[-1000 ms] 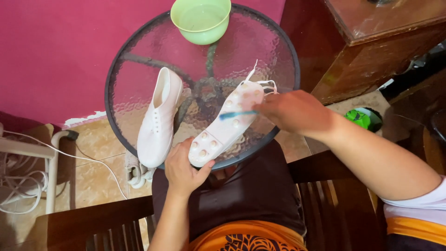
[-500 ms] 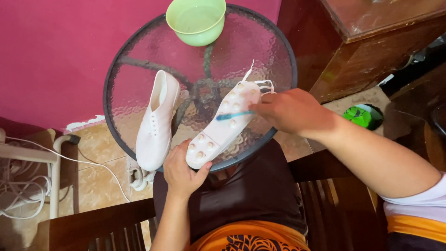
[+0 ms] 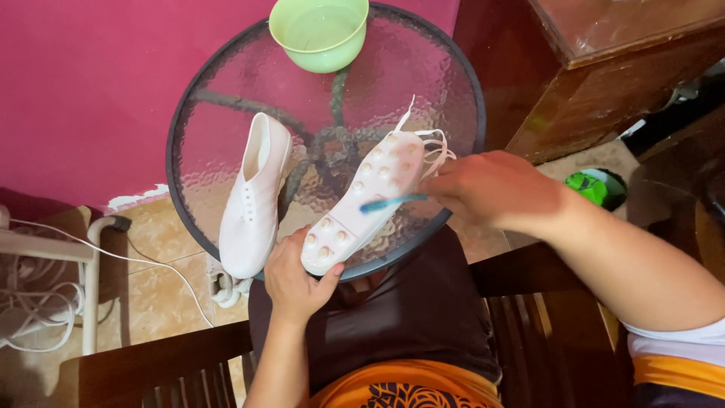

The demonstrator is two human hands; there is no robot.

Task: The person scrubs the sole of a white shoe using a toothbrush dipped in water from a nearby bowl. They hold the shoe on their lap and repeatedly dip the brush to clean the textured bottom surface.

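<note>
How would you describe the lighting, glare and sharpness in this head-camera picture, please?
Head view: soft, even indoor light with no hard shadows; the textured glass table shows mild sheen rather than glare; the upturned white shoe and blue toothbrush are sharp; the right hand looks slightly soft; edges bend a little, as with a wide lens.

On the round desk a bowl stands at the far edge. One shoe lies on the left part of the desk. To its right a second shoe is turned sole up, its front end over the near edge. The left hand is at this front end, below it. The right hand is just right of this shoe, and a toothbrush reaches from it onto the sole. A wooden cabinet stands right of the desk.
</note>
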